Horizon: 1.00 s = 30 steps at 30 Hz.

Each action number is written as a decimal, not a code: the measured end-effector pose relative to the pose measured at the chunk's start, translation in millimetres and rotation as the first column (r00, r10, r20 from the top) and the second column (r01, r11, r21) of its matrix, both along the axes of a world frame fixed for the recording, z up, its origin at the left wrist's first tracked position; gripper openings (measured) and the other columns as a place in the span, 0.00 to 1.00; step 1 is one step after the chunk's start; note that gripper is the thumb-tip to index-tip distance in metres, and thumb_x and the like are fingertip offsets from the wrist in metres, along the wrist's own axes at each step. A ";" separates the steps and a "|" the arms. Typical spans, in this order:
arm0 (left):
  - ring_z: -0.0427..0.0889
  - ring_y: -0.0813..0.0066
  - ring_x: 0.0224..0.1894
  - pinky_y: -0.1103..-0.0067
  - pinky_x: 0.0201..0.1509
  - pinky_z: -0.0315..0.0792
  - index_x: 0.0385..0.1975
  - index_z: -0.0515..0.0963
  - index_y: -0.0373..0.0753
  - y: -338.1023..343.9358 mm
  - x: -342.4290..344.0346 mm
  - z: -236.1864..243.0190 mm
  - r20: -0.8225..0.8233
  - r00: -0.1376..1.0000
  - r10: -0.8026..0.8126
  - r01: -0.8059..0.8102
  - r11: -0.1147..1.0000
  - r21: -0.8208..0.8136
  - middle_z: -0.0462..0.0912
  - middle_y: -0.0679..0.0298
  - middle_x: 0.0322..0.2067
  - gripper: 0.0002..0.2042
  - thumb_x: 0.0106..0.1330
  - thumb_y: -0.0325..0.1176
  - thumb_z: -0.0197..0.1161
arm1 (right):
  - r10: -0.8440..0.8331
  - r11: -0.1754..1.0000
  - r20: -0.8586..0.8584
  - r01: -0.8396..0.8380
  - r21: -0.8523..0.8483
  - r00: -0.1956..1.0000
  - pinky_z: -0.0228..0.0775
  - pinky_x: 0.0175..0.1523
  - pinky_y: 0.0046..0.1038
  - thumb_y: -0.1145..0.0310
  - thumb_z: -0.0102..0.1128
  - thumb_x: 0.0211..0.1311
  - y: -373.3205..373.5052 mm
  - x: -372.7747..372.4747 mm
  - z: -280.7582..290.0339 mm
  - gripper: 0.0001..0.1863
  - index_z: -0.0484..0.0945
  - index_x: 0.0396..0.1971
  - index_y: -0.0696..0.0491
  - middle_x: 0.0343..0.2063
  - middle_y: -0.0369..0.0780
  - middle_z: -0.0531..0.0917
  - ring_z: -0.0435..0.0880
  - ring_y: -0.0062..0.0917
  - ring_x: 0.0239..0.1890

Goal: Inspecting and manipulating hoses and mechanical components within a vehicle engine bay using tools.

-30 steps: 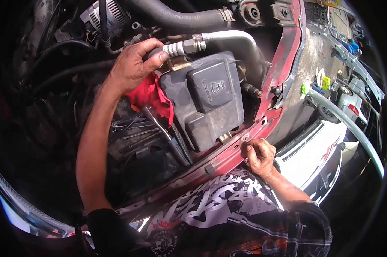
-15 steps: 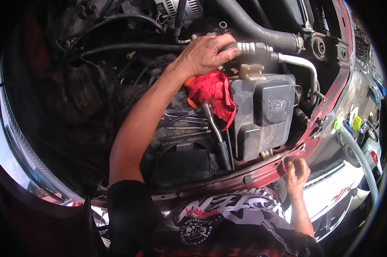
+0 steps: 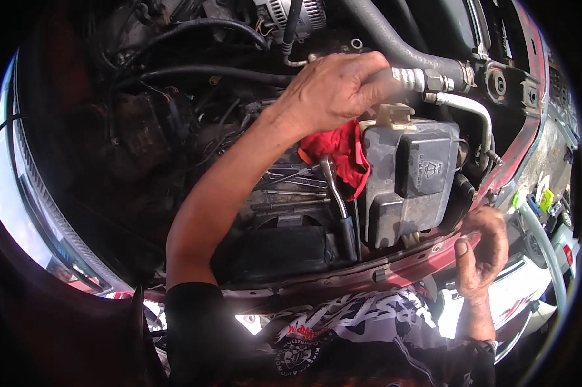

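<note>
My left hand [image 3: 336, 90] is wrapped round a hose just behind its ribbed metal collar and hex fitting [image 3: 433, 80]. The end of that fitting lies beside and slightly past the open end of a bent metal pipe [image 3: 465, 103], the two apart. My right hand [image 3: 484, 251] hovers over the car's red front edge, thumb and curved fingers apart, nothing seen between them; its fingers are partly blurred. Below my left hand lies a red cloth [image 3: 342, 151], with a ratchet [image 3: 337, 193] leaning over its lower edge. A grey-black fluid reservoir [image 3: 410, 177] stands right of the cloth.
Several metal tools [image 3: 294, 184] lie left of the ratchet, above a black cover [image 3: 281, 248]. A thick radiator hose [image 3: 400, 48] runs across the top beside an alternator [image 3: 297, 16]. The red body rail [image 3: 394, 271] borders the engine bay; a white car [image 3: 503, 290] is beyond.
My left hand has shifted the hose to the right, and its fitting has come away from the bent pipe. My right hand has risen and its fingers have spread from a curled pose.
</note>
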State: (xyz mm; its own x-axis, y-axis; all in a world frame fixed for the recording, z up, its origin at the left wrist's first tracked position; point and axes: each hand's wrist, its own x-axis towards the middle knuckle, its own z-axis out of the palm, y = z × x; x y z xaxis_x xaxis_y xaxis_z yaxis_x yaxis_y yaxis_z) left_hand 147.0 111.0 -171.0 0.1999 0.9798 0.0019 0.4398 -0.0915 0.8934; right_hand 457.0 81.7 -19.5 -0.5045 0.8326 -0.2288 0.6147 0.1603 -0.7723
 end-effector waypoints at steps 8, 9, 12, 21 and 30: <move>0.81 0.52 0.39 0.66 0.41 0.75 0.39 0.78 0.38 -12.3 12.7 33.9 0.024 0.999 0.036 -0.034 0.997 -0.065 0.80 0.56 0.35 0.22 0.68 0.55 0.58 | 0.465 0.699 0.482 -0.642 0.315 0.743 0.58 0.67 0.42 0.73 0.70 0.45 95.6 -133.5 -25.5 0.33 0.72 0.56 0.54 0.51 0.43 0.78 0.73 0.38 0.60; 0.81 0.52 0.39 0.66 0.41 0.75 0.39 0.78 0.38 -11.8 7.8 33.2 0.010 0.999 0.048 -0.047 0.995 -0.088 0.80 0.56 0.35 0.22 0.68 0.55 0.58 | 0.537 0.778 0.378 -0.616 0.123 0.754 0.65 0.59 0.39 0.71 0.72 0.46 100.1 -136.1 -27.1 0.32 0.72 0.56 0.53 0.42 0.43 0.81 0.78 0.39 0.51; 0.80 0.56 0.44 0.67 0.50 0.73 0.47 0.78 0.37 -19.5 -10.0 31.9 0.117 0.991 -0.068 0.088 0.981 -0.174 0.81 0.54 0.38 0.21 0.66 0.50 0.62 | 0.530 0.795 0.379 -0.600 0.089 0.759 0.73 0.46 0.36 0.64 0.71 0.50 102.6 -135.4 -34.4 0.20 0.75 0.41 0.54 0.29 0.40 0.82 0.83 0.37 0.38; 0.83 0.66 0.41 0.71 0.48 0.75 0.49 0.77 0.39 -19.0 -17.6 40.4 0.139 0.962 -0.234 0.264 0.927 -0.267 0.82 0.60 0.40 0.21 0.56 0.37 0.69 | 0.601 0.740 0.304 -0.658 0.139 0.739 0.72 0.38 0.37 0.61 0.72 0.49 105.3 -104.2 -48.6 0.17 0.75 0.31 0.54 0.25 0.41 0.77 0.80 0.38 0.32; 0.84 0.67 0.36 0.73 0.43 0.75 0.45 0.77 0.31 -19.5 -23.9 15.4 0.176 0.984 -0.037 0.103 0.918 -0.382 0.83 0.52 0.34 0.18 0.69 0.42 0.61 | 0.578 0.718 0.231 -0.623 0.310 0.782 0.71 0.53 0.36 0.59 0.71 0.53 121.0 -75.6 -81.4 0.30 0.72 0.55 0.51 0.44 0.41 0.78 0.79 0.36 0.49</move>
State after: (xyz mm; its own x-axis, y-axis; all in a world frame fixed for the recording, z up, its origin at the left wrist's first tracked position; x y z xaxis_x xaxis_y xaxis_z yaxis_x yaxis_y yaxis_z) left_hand 123.1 91.5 -155.7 0.2973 0.8931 -0.3377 0.2914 0.2519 0.9228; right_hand 381.4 202.7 -100.9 -0.9162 0.3947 -0.0691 0.3707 0.7694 -0.5202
